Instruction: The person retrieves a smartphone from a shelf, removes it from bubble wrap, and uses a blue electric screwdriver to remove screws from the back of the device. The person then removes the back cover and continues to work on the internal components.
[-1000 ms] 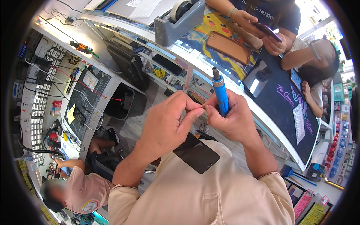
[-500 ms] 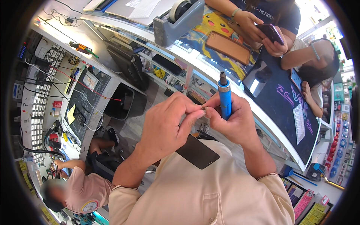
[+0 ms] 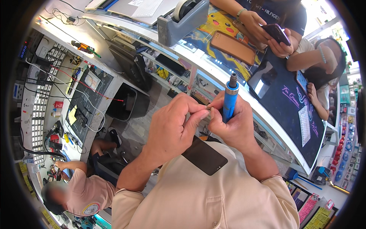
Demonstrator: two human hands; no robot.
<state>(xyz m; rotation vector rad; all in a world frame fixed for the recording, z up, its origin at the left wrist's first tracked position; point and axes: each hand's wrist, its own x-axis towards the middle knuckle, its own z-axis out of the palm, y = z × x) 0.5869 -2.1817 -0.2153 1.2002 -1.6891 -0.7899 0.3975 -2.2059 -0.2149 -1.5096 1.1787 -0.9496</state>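
Note:
My left hand (image 3: 173, 124) is closed in a pinch, its thumb and forefinger meeting at a tiny brownish piece (image 3: 208, 108) too small to name. The fingertips of my right hand (image 3: 234, 124) come to the same piece from the other side. Wrapped in that right hand, a blue pen-shaped tool (image 3: 230, 101) with a metal collar and a narrow dark tip points upward. Below both hands a dark phone-shaped panel (image 3: 206, 156) lies against the front of my shirt, its upper end hidden behind my left hand.
Ahead runs a glass-edged counter (image 3: 213, 70) with a grey tape dispenser (image 3: 179, 23), an orange-brown phone case (image 3: 233, 47) and a dark mat (image 3: 289, 103). Two people are there, one holding a phone (image 3: 276, 33). At left, a person sits by a cluttered workbench (image 3: 89, 141); a black bin (image 3: 127, 103) stands nearby.
The blue tool and my right hand have shifted slightly; the tool's tip has tilted a little to the right. The dark panel shows slightly lower and farther right. Both hands keep their grip.

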